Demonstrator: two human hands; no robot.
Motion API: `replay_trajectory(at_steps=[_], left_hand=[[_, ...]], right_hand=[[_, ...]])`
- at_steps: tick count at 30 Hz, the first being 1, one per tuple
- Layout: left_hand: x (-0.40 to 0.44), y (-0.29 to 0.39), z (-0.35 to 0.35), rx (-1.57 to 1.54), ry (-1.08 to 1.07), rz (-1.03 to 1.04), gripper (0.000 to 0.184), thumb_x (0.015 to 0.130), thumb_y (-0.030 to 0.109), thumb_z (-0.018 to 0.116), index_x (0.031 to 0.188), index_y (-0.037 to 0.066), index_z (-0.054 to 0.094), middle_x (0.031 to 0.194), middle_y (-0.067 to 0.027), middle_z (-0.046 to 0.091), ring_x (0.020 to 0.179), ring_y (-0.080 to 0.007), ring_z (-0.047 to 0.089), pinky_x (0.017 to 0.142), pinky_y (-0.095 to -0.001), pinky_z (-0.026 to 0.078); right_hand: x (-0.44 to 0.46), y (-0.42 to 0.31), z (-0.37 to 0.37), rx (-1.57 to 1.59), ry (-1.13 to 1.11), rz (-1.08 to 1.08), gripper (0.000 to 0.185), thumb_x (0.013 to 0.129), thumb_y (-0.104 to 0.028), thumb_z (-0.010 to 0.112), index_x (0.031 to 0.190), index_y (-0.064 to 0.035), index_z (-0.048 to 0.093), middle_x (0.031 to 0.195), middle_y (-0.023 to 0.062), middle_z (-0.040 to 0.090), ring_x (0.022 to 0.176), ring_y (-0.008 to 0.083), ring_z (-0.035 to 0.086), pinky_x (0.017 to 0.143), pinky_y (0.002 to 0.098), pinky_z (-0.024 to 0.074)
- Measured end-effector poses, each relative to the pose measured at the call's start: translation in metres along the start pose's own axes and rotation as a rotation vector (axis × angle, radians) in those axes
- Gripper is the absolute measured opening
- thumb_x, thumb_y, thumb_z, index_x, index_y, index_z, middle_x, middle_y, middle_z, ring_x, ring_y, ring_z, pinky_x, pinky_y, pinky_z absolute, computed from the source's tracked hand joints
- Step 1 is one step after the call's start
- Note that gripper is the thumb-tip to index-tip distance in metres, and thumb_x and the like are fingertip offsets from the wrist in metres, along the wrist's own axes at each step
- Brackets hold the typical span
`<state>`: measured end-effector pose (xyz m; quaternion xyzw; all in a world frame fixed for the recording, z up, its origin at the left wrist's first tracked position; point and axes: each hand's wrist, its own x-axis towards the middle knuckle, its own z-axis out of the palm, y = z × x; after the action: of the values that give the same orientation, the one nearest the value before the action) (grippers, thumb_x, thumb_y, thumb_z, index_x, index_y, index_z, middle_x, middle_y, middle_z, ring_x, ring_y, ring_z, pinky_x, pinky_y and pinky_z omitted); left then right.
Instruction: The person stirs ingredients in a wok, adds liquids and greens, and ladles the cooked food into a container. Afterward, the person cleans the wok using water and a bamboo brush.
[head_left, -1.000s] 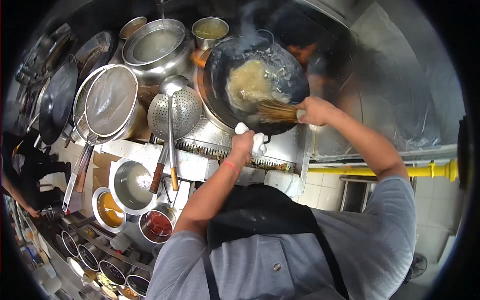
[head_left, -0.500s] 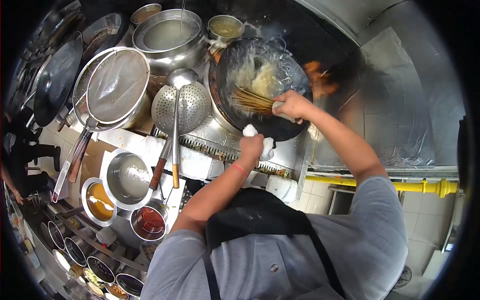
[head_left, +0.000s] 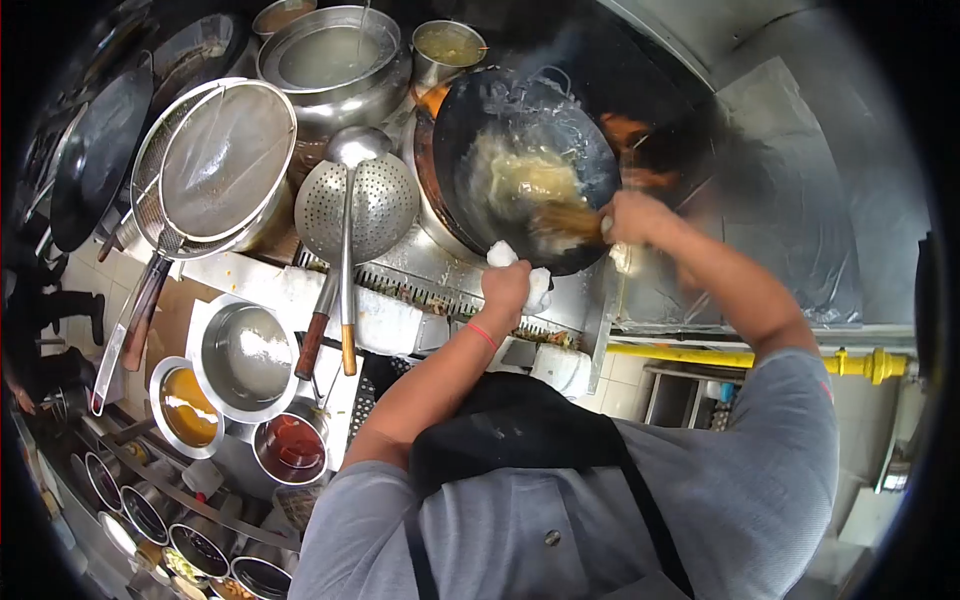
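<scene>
A large black wok [head_left: 460, 170] sits tilted on the burner, with cloudy, foaming liquid [head_left: 535, 180] swirling inside. My left hand [head_left: 506, 287] is closed around a white cloth [head_left: 538, 290] at the wok's near rim; the cloth hides the part of the wok that it covers. In my right hand [head_left: 636, 218] is a bamboo wok brush [head_left: 568, 222], gripped at its bound end by the wok's right side. Its bristles are smeared by motion and dip into the liquid. Orange flames [head_left: 625, 130] show past the wok's right edge.
Left of the wok lie a perforated skimmer [head_left: 385, 215], a ladle [head_left: 357, 147] and round strainers [head_left: 225, 165]. A big pot [head_left: 335, 95] stands behind them. Bowls of orange liquid [head_left: 187, 408] and red sauce [head_left: 292, 440] are nearer. A yellow pipe [head_left: 720, 360] runs at right.
My right hand and the brush have swept right and slightly toward me across the wok. The liquid has settled lower in the wok. My left hand stays at the rim.
</scene>
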<state>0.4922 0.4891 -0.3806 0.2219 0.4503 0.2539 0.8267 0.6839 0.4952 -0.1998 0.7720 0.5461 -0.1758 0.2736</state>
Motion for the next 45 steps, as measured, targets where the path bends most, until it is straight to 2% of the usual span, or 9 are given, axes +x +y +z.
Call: replay_trajectory(at_steps=[3, 6, 10, 17, 26, 32, 33, 39, 45], left_hand=[[0.012, -0.016, -0.004, -0.054, -0.025, -0.003, 0.015, 0.079, 0.007, 0.055, 0.078, -0.008, 0.057, 0.073, -0.0151, 0.061, 0.056, -0.0266, 0.063, 0.043, -0.0412, 0.051], [0.005, -0.006, -0.006, 0.009, -0.056, -0.006, 0.014, 0.08, 0.006, 0.054, 0.079, -0.008, 0.057, 0.075, -0.0154, 0.061, 0.057, -0.0271, 0.063, 0.043, -0.0416, 0.051], [0.003, -0.003, -0.004, -0.064, -0.042, -0.076, 0.025, 0.075, 0.014, 0.061, 0.076, -0.01, 0.061, 0.073, -0.015, 0.063, 0.063, -0.025, 0.062, 0.057, -0.0386, 0.048], [0.018, -0.018, -0.01, 0.01, -0.08, -0.044, 0.013, 0.08, 0.006, 0.055, 0.082, -0.007, 0.055, 0.075, -0.0147, 0.06, 0.057, -0.0271, 0.062, 0.042, -0.0424, 0.05], [-0.002, 0.002, -0.004, 0.094, -0.012, -0.008, 0.017, 0.079, 0.011, 0.057, 0.077, -0.006, 0.059, 0.073, -0.0145, 0.061, 0.058, -0.0256, 0.063, 0.046, -0.0414, 0.051], [-0.014, 0.01, -0.003, -0.022, -0.064, -0.081, 0.016, 0.078, 0.011, 0.057, 0.073, -0.004, 0.06, 0.07, -0.0133, 0.061, 0.055, -0.0252, 0.062, 0.046, -0.0406, 0.049], [-0.01, 0.011, -0.003, -0.025, -0.041, -0.07, 0.017, 0.076, 0.011, 0.057, 0.072, -0.005, 0.061, 0.069, -0.0142, 0.062, 0.053, -0.026, 0.062, 0.045, -0.0403, 0.047], [-0.014, 0.021, -0.001, 0.023, -0.061, -0.122, 0.016, 0.081, 0.011, 0.056, 0.086, -0.004, 0.057, 0.077, -0.0133, 0.061, 0.061, -0.0249, 0.064, 0.051, -0.0405, 0.052], [-0.009, 0.014, -0.002, 0.026, -0.004, -0.086, 0.021, 0.077, 0.013, 0.06, 0.08, -0.008, 0.061, 0.074, -0.0135, 0.062, 0.059, -0.0238, 0.063, 0.051, -0.0385, 0.047]], right_hand=[[0.084, 0.016, -0.026, -0.094, 0.101, 0.169, 0.031, 0.073, -0.02, 0.062, 0.091, 0.005, 0.067, 0.093, 0.0242, 0.067, 0.085, 0.0356, 0.068, 0.073, 0.0435, 0.0552], [0.108, -0.004, -0.03, 0.37, 0.148, 0.262, 0.046, 0.074, -0.025, 0.064, 0.116, -0.0072, 0.065, 0.094, 0.0256, 0.067, 0.081, 0.0347, 0.068, 0.075, 0.0433, 0.0552], [0.052, 0.013, 0.008, 0.192, 0.165, 0.009, 0.041, 0.078, -0.022, 0.059, 0.117, -0.0103, 0.065, 0.103, 0.023, 0.066, 0.096, 0.0362, 0.065, 0.085, 0.0419, 0.0533], [0.101, 0.001, -0.074, -0.255, 0.101, 0.118, 0.029, 0.073, -0.014, 0.06, 0.092, 0.0076, 0.067, 0.101, 0.0248, 0.066, 0.097, 0.0342, 0.066, 0.077, 0.0417, 0.0552], [0.077, 0.048, -0.038, -0.34, 0.001, -0.113, 0.038, 0.075, -0.028, 0.061, 0.108, -0.01, 0.067, 0.106, 0.02, 0.066, 0.099, 0.0353, 0.063, 0.088, 0.0438, 0.0497], [0.087, 0.007, -0.03, 0.22, 0.091, 0.024, 0.047, 0.076, -0.028, 0.066, 0.121, -0.0192, 0.063, 0.094, 0.0178, 0.068, 0.075, 0.0279, 0.069, 0.057, 0.0379, 0.0568], [0.101, 0.037, 0.0, 0.171, 0.137, -0.137, 0.049, 0.075, -0.028, 0.067, 0.124, -0.0227, 0.062, 0.097, 0.0188, 0.068, 0.08, 0.0288, 0.069, 0.067, 0.04, 0.0569], [0.113, 0.03, -0.026, -0.16, 0.231, 0.041, 0.048, 0.074, -0.028, 0.067, 0.12, -0.0139, 0.063, 0.101, 0.02, 0.068, 0.095, 0.0344, 0.065, 0.084, 0.0421, 0.0521], [0.077, -0.038, -0.008, 0.516, 0.212, 0.002, 0.052, 0.075, -0.031, 0.07, 0.123, -0.0138, 0.061, 0.1, 0.0197, 0.068, 0.089, 0.0331, 0.067, 0.067, 0.0423, 0.0569]])
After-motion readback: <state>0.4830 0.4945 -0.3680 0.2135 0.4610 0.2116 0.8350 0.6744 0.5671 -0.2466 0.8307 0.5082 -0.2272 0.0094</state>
